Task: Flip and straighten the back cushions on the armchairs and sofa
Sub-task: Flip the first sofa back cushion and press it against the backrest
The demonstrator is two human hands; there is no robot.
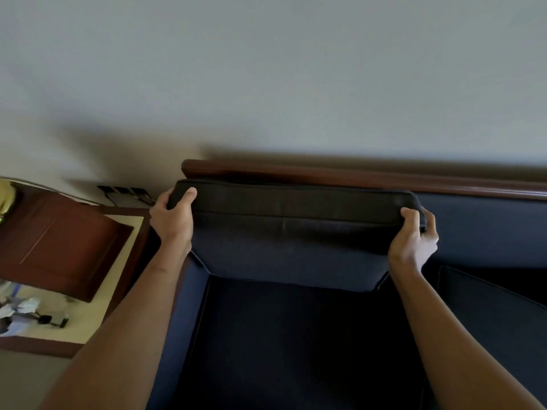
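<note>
A dark navy back cushion (290, 250) stands upright against the sofa's backrest, its top edge just below the brown wooden rail (325, 173). My left hand (173, 220) grips the cushion's upper left corner, thumb over the top. At the upper right corner my right hand (414, 238) holds on, fingers curled over the edge. The navy seat cushion (296, 335) lies below. Bare navy backrest (488, 229) shows to the right of the held cushion.
A brown wooden side table (59, 247) with a cream border stands left of the sofa, with a brass lamp base (6, 199) and small items on it. A wall socket strip (124, 190) sits behind it. The grey wall (266, 69) is directly behind the sofa.
</note>
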